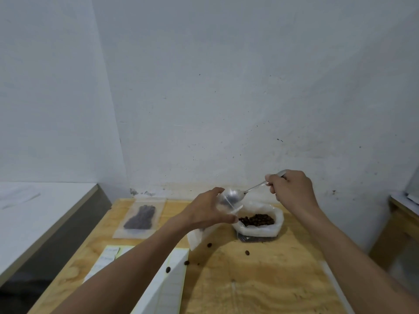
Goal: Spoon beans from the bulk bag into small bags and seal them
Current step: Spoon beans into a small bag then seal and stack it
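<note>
My left hand (207,211) grips a small clear bag (226,203) and holds its mouth open above the table. A metal spoon (247,190) has its bowl inside that mouth; my right hand (292,191) pinches the spoon's handle. Just below and to the right stands the bulk bag (258,225), rolled open, with dark brown beans (257,219) inside. A filled small bag (140,217) lies flat at the table's far left. The lower part of the held bag hangs behind my left wrist.
The wooden table (260,279) carries a few loose beans (209,245) in the middle. White sheets and labels (167,284) lie at the front left. A white counter (34,214) stands to the left, another wooden table (401,214) to the right, a wall behind.
</note>
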Demonstrator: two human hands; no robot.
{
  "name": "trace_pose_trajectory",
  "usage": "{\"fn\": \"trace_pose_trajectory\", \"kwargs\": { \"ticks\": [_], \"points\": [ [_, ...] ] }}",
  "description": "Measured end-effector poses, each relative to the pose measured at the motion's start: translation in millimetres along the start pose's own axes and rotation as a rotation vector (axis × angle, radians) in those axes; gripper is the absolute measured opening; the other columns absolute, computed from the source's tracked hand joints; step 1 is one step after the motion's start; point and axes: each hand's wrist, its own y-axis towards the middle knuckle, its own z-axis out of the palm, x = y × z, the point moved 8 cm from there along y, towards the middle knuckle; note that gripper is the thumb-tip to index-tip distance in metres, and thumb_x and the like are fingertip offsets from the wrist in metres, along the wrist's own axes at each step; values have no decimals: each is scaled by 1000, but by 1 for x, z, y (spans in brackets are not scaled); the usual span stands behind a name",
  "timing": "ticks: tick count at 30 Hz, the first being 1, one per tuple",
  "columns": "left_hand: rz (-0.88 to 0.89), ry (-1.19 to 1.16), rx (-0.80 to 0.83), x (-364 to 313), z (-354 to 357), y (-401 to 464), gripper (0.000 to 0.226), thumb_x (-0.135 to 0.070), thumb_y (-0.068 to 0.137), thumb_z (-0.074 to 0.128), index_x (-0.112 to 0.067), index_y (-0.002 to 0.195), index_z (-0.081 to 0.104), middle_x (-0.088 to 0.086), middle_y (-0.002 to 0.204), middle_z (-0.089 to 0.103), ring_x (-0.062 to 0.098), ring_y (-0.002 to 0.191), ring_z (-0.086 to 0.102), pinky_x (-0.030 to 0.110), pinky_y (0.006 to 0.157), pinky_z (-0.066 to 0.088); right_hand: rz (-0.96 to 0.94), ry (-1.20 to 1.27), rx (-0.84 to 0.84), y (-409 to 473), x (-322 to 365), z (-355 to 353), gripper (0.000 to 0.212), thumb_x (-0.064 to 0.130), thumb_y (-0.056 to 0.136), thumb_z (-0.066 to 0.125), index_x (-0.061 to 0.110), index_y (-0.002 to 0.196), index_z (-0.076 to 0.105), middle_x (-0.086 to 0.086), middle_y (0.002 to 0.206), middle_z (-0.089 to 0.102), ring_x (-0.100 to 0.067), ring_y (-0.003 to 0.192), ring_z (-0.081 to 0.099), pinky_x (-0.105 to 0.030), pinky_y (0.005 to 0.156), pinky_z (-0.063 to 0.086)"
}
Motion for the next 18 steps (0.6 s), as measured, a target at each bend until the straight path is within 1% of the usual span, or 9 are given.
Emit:
{"fn": "trace_pose_trajectory", "kwargs": {
  "ticks": [3,5,9,11,13,14,15,17,18],
  "points": [
    [-13,-38,-17,-1,-1,1,92,-52,77,82,-17,151,38,-1,141,55,18,124,55,27,88,46,-104,-126,-85,-2,15,-8,33,35,94,59,11,75,69,-4,69,70,-24,68,64,-37,66,51],
    [-31,-95,-52,0,-5,0,90,-50,78,82,-18,150,39,-2,136,56,14,113,55,23,82,45,-130,-154,-152,-1,15,-21,32,35,95,58,12,76,70,-4,69,71,-23,69,65,-37,66,51],
    [-132,-283,-216,5,-21,-1,88,-51,79,82,-15,147,39,-12,117,55,10,99,55,23,80,44,-61,-163,-179,-4,-13,-39,28,33,94,60,13,77,71,-4,70,70,-24,70,65,-38,67,52],
    [-185,-406,-274,8,-27,1,92,-57,74,83,-13,143,41,-8,107,65,12,88,65,27,76,52,5,-185,-170,-9,-38,-38,32,30,93,61,6,74,70,-13,68,70,-31,69,66,-39,63,52],
    [-219,-540,-311,12,-29,4,95,-62,67,85,-13,138,44,-3,106,67,14,91,68,31,75,55,66,-204,-156,-13,-63,-31,36,27,91,61,-3,74,69,-24,71,69,-40,70,66,-36,55,45],
    [-235,-586,-315,12,-28,5,95,-62,66,86,-14,137,44,-3,110,65,14,97,66,30,75,53,96,-201,-145,-16,-73,-27,36,27,91,61,-4,73,69,-25,72,69,-41,70,66,-35,53,43],
    [-247,-616,-312,11,-28,5,96,-62,65,86,-14,137,43,-3,113,62,15,101,64,30,76,51,126,-206,-128,-18,-80,-23,35,27,91,62,-2,73,70,-23,72,70,-40,69,67,-36,54,46],
    [-265,-647,-300,8,-27,6,98,-64,63,86,-14,135,43,-2,117,60,18,107,62,32,80,50,152,-268,-118,-22,-86,-19,30,31,91,63,5,80,70,-16,82,74,-33,73,67,-42,64,55],
    [-273,-653,-299,7,-27,6,97,-66,62,86,-15,133,44,-1,118,60,18,108,61,33,81,50,138,-338,-133,-25,-83,-19,27,34,90,66,8,94,69,-14,98,73,-32,86,67,-44,73,55]
  ]
}}
